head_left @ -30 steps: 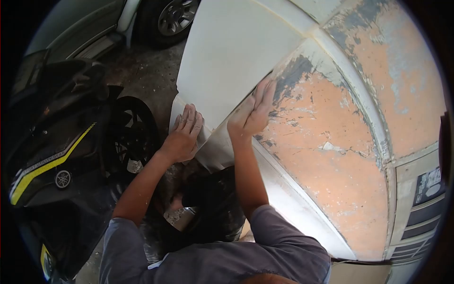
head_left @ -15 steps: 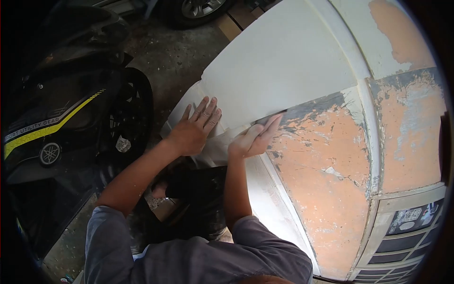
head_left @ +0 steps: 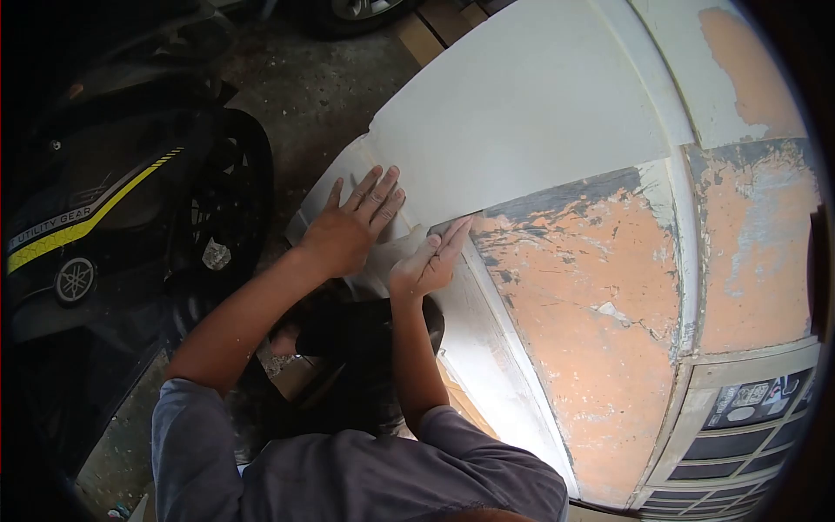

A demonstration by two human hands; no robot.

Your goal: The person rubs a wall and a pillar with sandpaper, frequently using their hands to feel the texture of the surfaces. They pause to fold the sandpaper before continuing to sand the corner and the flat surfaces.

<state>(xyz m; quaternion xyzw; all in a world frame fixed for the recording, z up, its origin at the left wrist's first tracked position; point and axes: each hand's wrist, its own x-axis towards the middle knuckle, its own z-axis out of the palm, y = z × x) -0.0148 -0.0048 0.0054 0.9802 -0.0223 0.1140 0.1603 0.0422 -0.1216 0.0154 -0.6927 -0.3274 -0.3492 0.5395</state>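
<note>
My left hand (head_left: 352,228) lies on the narrow end of a large off-white panel (head_left: 522,109), with its fingers spread. Close by, my right hand (head_left: 430,259) has its fingers stretched out side by side, thumb raised along them. Its fingertips are right at the panel's lower edge, where a dark line shows. I cannot tell whether anything thin is under those fingers. Beyond them spreads a scuffed orange surface (head_left: 583,278) with a grey scraped band (head_left: 565,193) along its top. A pale raised strip (head_left: 513,335) borders the orange area on the near side.
At the left stands a dark motorcycle (head_left: 83,217) with a yellow stripe, its wheel (head_left: 235,191) near the panel's end. Another wheel (head_left: 365,10) is at the top. A louvred frame (head_left: 731,444) sits at lower right. My bent leg (head_left: 365,339) is below my hands.
My right hand has slid left along the panel's lower edge, closer to my left hand. The left hand keeps its place on the panel. The view has shifted slightly.
</note>
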